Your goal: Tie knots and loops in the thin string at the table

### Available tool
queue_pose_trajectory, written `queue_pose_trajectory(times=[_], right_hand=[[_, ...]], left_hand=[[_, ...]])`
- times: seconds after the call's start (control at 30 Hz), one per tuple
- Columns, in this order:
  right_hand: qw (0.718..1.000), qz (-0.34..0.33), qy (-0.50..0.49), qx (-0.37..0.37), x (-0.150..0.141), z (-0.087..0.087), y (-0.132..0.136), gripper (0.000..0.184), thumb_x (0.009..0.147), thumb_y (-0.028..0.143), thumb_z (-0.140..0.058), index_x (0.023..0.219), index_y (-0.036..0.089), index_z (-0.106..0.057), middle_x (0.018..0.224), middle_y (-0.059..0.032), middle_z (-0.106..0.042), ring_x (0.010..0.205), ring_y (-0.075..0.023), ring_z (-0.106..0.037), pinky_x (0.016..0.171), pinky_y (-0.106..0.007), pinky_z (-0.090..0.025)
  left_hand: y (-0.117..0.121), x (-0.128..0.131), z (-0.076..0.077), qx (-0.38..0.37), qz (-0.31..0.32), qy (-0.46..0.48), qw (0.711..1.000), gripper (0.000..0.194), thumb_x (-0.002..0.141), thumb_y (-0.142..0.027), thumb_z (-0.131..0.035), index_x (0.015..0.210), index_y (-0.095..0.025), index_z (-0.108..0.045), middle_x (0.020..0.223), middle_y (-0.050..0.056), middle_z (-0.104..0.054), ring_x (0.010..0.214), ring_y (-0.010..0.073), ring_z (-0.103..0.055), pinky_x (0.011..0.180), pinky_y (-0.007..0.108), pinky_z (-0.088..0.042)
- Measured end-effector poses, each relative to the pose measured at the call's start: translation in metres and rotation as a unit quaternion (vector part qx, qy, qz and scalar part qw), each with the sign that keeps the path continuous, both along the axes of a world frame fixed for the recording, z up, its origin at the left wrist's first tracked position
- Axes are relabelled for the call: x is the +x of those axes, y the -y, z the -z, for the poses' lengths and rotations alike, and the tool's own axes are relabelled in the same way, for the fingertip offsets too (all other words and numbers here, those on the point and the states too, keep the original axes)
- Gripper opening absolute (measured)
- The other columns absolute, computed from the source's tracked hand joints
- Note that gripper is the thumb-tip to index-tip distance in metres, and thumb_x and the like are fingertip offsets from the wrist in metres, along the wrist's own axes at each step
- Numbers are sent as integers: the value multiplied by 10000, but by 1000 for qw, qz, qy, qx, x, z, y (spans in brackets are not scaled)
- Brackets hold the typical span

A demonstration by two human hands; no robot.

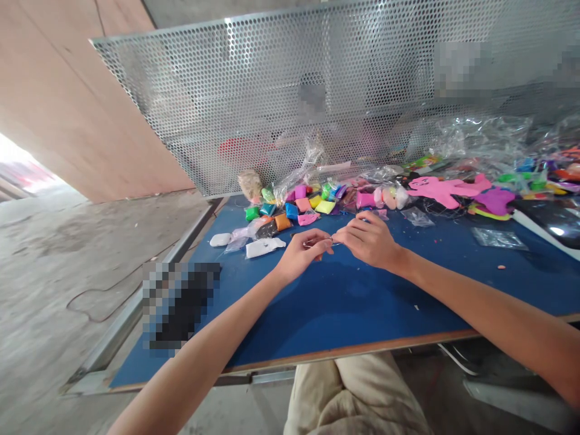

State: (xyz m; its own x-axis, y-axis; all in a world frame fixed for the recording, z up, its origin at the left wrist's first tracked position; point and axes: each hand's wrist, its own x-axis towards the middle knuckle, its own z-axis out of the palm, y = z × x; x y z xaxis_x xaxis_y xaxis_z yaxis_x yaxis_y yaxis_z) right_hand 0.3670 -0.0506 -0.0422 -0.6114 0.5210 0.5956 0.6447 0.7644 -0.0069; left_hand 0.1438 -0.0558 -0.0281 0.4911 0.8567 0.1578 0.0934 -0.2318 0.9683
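My left hand (307, 249) and my right hand (368, 240) meet above the middle of the blue table (326, 314). Between their fingertips runs a thin, wire-like piece (336, 243), too small to make out fully. Both hands have closed fingers pinching it, the left thumb lying along the near side. Just beyond my left hand lie a white packet (265, 247) and an orange clay packet (283, 222). Behind the hands are several small coloured clay packets, among them a yellow one (325, 206) and a blue one (291, 210).
A perforated metal screen (272, 90) stands along the table's back edge. Toward the right are a pink figure-shaped cutout (446, 190), a purple piece (493, 200), clear plastic bags (480, 139) and a flat clear packet (498, 238). A dark, pixelated object (183, 305) lies at the left.
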Motion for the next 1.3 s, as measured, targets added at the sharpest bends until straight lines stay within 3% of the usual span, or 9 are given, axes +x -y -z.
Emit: queue_pose_trajectory(times=[0.27,0.57,0.77,0.87,1.07,1.17,1.3], right_hand=[[996,-8,36,75,-1,0,1,275,1018,194,-396,1007,267,-661,918,-17,-739,836,-189,-571,876,-398,-330],[990,-24,-110,90,-13,3,4,98,959,226,-572,877,213,-622,818,0,-728,721,-162,-561,845,-380,-363],[981,-19,-190,-41,-18,-3,11,141,965,248,-561,836,211,-603,756,5,-704,724,-169,-582,817,-364,-372],[966,-27,-224,-129,-19,-5,13,168,966,265,-559,812,205,-586,698,18,-680,702,-157,-594,832,-352,-383],[894,-87,-284,-335,-20,-3,12,202,968,348,-542,839,195,-575,624,27,-601,582,-133,-552,621,-283,-395],[856,-119,-303,-401,-19,-2,10,218,944,380,-582,839,189,-576,630,25,-585,595,-132,-536,620,-279,-394],[829,-141,-306,-446,-17,-1,5,244,921,400,-615,817,184,-573,612,32,-560,587,-125,-497,620,-279,-365]], left_hand=[[-2,-1,1,-3,12,-3,1000,274,799,-394,-737,884,-147,-654,755,37,-700,658,124,-595,624,235,-457],[-8,-9,2,68,28,-48,996,274,827,-381,-718,902,-122,-672,789,71,-746,707,150,-668,670,244,-494],[-9,-10,6,89,43,-27,995,268,833,-359,-720,950,-130,-645,855,89,-755,776,174,-709,701,259,-526],[-10,-11,7,168,31,-60,983,217,859,-336,-689,957,-144,-663,846,71,-751,712,142,-679,662,241,-511],[-15,-17,8,399,-14,-139,906,105,861,-267,-670,910,-184,-710,721,5,-680,597,96,-585,610,219,-461],[-18,-21,9,455,8,-158,876,105,888,-250,-644,943,-190,-709,751,17,-693,636,112,-602,637,238,-464],[-22,-24,8,483,56,-188,853,170,948,-227,-569,1064,-203,-691,929,51,-737,815,155,-645,777,293,-489]])
